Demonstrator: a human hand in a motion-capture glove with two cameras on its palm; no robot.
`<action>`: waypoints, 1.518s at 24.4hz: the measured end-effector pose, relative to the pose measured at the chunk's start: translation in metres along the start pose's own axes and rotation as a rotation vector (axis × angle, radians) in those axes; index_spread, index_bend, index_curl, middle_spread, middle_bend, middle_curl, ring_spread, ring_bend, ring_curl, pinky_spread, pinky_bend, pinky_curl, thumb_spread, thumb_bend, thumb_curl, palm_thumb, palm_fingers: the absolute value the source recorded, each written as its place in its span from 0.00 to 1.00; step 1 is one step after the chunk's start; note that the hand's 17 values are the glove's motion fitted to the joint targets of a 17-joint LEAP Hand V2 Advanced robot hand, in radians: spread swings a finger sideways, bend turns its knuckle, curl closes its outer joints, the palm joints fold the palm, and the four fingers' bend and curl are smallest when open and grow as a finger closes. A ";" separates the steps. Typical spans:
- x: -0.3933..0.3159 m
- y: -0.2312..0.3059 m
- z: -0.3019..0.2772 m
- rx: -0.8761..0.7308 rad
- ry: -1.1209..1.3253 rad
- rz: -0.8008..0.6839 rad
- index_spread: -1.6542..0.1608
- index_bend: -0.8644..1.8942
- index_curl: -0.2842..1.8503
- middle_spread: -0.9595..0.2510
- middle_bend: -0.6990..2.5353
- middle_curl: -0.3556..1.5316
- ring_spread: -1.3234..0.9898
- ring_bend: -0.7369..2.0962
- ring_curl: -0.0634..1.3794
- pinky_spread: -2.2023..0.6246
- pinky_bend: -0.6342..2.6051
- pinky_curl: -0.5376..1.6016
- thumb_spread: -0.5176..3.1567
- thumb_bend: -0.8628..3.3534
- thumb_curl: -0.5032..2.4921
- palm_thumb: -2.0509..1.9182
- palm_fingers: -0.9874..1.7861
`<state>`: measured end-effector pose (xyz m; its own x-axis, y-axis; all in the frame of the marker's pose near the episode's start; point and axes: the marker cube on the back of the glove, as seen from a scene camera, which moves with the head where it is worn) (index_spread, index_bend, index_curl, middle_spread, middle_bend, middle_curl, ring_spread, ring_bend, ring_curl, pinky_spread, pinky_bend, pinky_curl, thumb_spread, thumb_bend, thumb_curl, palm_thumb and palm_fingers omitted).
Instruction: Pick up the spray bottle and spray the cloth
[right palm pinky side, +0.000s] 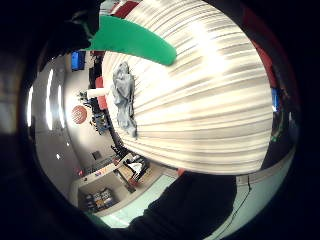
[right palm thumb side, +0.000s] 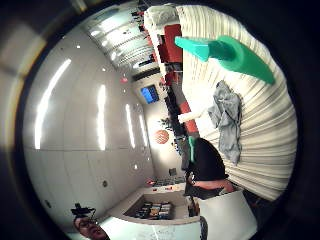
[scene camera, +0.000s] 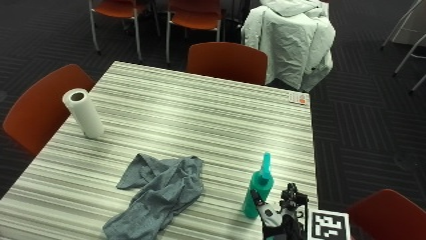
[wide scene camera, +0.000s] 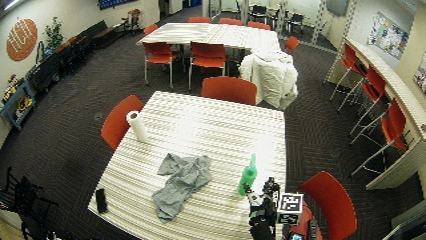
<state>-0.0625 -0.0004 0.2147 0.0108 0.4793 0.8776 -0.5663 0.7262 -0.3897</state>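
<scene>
The gloved right hand (scene camera: 279, 222) is at the near edge of the striped table (scene camera: 200, 125), just beside the bottom of the green spray bottle (scene camera: 258, 189), and I cannot tell if its fingers are open or curled. The spray bottle is smooth plastic with a fat body and a thin pointy top, and it stands up straight near the table's right side, with the soft, crumpled grey cloth (scene camera: 160, 192) lying in a heap to its left. Farther back a white paper towel roll (scene camera: 84, 113) stands near the left edge, and behind the table a puffy pale jacket (scene camera: 289, 37) hangs over a chair.
</scene>
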 end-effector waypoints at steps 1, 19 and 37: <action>0.006 -0.002 0.004 0.001 0.007 0.000 0.70 0.34 0.19 0.80 0.29 0.37 0.60 0.44 0.28 0.81 0.44 0.44 0.43 0.20 0.33 0.69 0.42; 0.027 -0.016 0.032 0.037 0.024 -0.066 0.70 0.36 0.20 0.75 0.29 0.38 0.58 0.44 0.28 0.82 0.41 0.42 0.42 0.20 0.33 0.70 0.41; 0.022 -0.023 0.037 -0.022 -0.140 -0.152 0.74 0.45 0.29 0.71 0.37 0.43 0.53 0.44 0.29 0.82 0.23 0.35 0.39 0.22 0.36 0.78 0.58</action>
<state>-0.0794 -0.0247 0.2532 -0.0214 0.2914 0.9564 -0.5490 0.7960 -0.2549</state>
